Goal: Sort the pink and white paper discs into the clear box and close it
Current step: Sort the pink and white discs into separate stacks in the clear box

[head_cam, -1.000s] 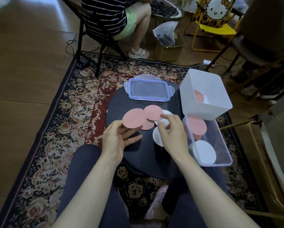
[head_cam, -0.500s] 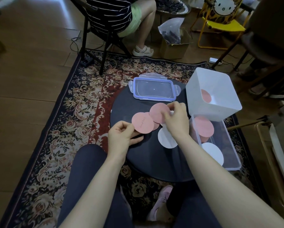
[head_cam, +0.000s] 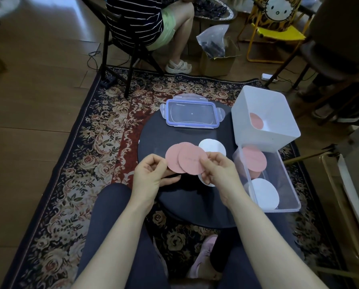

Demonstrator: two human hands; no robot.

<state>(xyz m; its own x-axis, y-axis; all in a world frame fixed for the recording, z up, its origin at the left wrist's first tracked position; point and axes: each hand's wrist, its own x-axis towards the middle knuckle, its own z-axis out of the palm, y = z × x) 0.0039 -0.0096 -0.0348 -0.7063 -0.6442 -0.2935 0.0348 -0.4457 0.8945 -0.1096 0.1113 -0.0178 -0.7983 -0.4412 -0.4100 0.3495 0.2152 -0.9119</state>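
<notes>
This is a room in a home, most likely a living room. A wooden floor [head_cam: 39, 97] carries a dark rug [head_cam: 103, 130] with a flower pattern, and a small round black table [head_cam: 153, 138] stands on the rug. A yellow child's chair [head_cam: 276, 24] with a cartoon cat face stands at the back, near a cardboard box [head_cam: 218, 63]. Another person sits on a black folding chair [head_cam: 120, 44].
</notes>
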